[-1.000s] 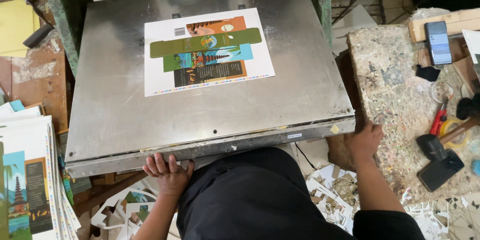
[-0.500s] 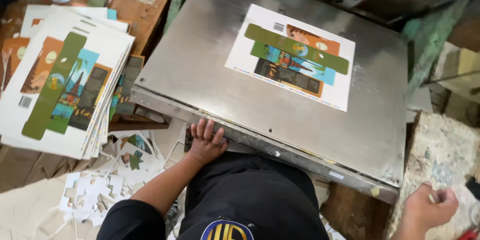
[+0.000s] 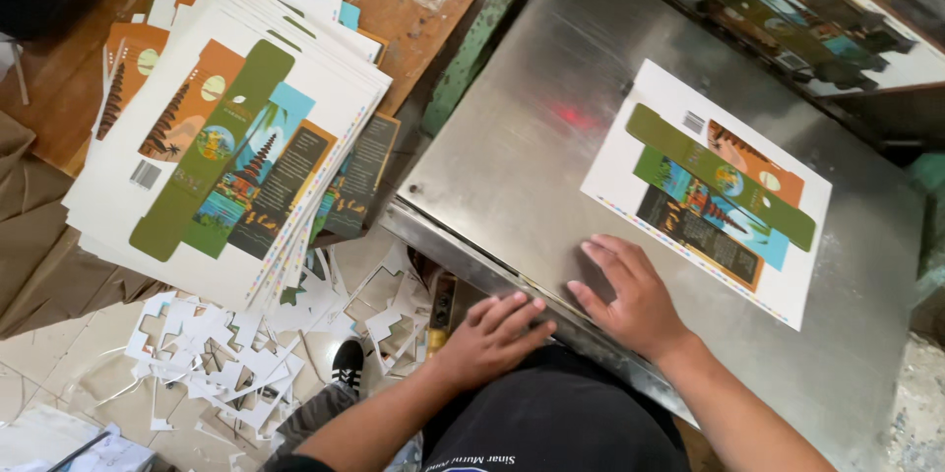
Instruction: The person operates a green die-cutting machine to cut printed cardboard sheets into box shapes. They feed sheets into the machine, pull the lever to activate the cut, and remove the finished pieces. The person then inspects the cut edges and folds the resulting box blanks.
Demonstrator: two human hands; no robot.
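Now moved up from the side, the right hand (image 3: pixel 635 297) lies flat, released, just beside the printed sheet (image 3: pixel 711 187); the left hand (image 3: pixel 492 332) rests open on the metal plate (image 3: pixel 512 137) edge.

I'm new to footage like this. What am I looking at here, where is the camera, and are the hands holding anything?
The camera sits on a person's head, looking down at their own two bare hands. In front of them is a flat steel plate with one printed sheet of flattened box artwork lying on it. The right hand lies flat on the plate, fingertips near the sheet's edge. The left hand rests on the plate's front rim. Neither grips anything. To the left, a stack of matching printed sheets lies on a wooden table; paper offcuts litter the floor.
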